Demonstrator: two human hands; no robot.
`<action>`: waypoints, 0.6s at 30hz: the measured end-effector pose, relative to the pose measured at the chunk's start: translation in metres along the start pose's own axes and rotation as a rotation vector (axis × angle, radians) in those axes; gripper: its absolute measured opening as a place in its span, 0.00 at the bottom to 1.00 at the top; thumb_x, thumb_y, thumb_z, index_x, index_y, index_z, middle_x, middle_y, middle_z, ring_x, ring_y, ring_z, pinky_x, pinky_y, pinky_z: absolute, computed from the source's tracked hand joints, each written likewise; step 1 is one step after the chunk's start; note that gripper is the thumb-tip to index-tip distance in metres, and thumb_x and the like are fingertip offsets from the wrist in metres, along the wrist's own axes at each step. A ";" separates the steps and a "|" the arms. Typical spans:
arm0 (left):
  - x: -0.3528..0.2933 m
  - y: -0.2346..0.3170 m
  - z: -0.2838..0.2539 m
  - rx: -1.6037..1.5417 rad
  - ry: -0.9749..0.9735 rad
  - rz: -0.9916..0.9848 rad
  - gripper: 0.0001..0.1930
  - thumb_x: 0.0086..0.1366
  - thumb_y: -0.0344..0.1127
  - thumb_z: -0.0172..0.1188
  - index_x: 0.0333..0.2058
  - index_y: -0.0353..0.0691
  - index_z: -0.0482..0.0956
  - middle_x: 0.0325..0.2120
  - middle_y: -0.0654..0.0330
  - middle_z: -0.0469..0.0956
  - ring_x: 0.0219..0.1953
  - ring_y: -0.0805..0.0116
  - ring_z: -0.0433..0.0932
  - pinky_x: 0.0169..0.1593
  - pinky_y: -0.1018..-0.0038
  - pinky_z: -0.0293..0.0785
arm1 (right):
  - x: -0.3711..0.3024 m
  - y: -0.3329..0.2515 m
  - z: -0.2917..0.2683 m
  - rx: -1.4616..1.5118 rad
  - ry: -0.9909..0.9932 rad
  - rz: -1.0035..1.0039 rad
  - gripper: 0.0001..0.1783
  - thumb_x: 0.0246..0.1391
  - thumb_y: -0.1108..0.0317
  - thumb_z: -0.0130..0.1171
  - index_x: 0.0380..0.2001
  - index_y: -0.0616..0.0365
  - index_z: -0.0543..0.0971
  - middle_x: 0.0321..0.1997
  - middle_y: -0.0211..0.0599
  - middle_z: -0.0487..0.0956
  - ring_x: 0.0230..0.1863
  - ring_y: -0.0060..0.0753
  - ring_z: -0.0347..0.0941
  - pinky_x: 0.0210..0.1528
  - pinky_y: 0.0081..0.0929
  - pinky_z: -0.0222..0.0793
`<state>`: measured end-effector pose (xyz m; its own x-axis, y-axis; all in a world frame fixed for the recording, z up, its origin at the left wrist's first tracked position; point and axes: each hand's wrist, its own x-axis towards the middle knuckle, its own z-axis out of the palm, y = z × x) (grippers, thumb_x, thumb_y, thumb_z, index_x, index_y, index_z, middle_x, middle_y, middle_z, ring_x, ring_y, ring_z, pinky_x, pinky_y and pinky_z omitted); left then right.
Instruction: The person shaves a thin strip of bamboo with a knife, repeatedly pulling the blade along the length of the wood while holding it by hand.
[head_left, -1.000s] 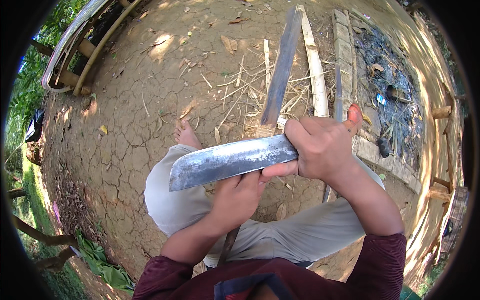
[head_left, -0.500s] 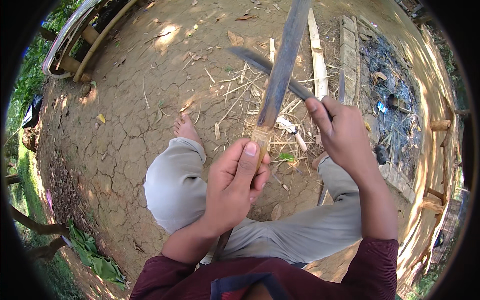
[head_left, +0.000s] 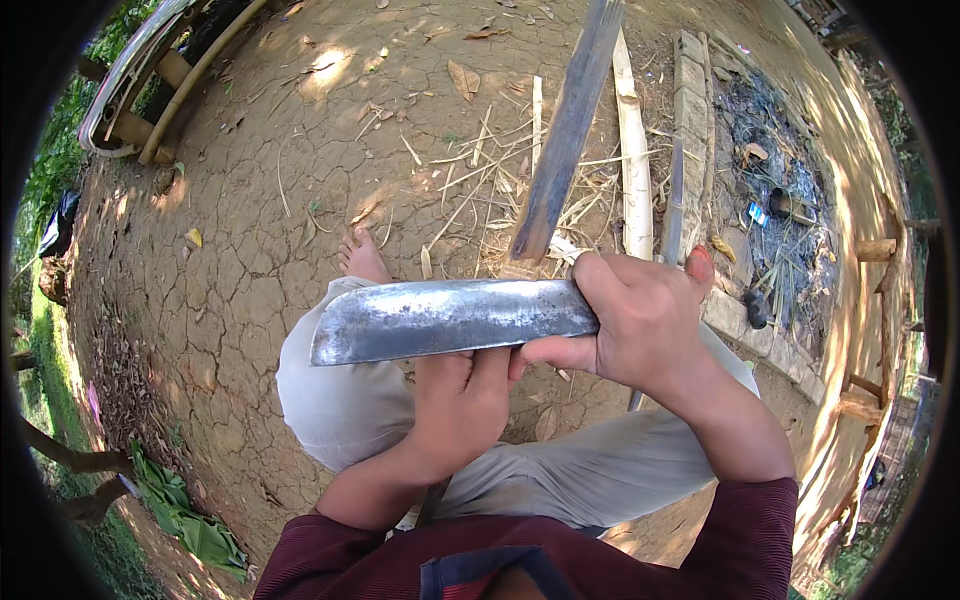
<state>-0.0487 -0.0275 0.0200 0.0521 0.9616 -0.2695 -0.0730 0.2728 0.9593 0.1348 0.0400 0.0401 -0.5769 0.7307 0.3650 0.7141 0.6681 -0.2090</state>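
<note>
My right hand (head_left: 650, 320) grips a machete, whose handle is hidden in the fist. Its broad, worn metal blade (head_left: 450, 322) lies crosswise with the flat face up and the tip to the left. Under the blade, my left hand (head_left: 455, 405) is closed round the near part of a long bamboo strip (head_left: 568, 130); the blade hides most of its fingers. The strip is dark on its outside, with a paler scraped patch just beyond the blade. It slants up and away to the top of the view. Whether the edge touches the strip is hidden.
Shavings (head_left: 490, 170) litter the cracked earth ahead. A pale split bamboo piece (head_left: 633, 150) lies right of the strip. Brick edging (head_left: 692, 100) borders an ash patch (head_left: 775, 180) farther right. A bamboo bench (head_left: 165, 75) stands far left; green leaves (head_left: 190, 510) lie near left.
The machete has swung from pointing away, beyond the strip, to lying crosswise over my left hand. My right hand has come down and left, closer to my left hand, which still holds the strip.
</note>
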 end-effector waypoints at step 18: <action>0.001 -0.004 0.010 0.006 -0.027 -0.027 0.08 0.76 0.33 0.45 0.40 0.36 0.72 0.22 0.71 0.68 0.20 0.87 0.60 0.22 0.85 0.54 | 0.007 0.021 0.013 -0.109 0.034 -0.030 0.39 0.46 0.24 0.56 0.17 0.54 0.68 0.11 0.33 0.67 0.12 0.35 0.69 0.15 0.33 0.65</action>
<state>-0.0387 -0.0282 0.0168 0.0809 0.9526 -0.2934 -0.0649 0.2988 0.9521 0.1403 0.0608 0.0261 -0.5862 0.7045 0.4002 0.7368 0.6689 -0.0983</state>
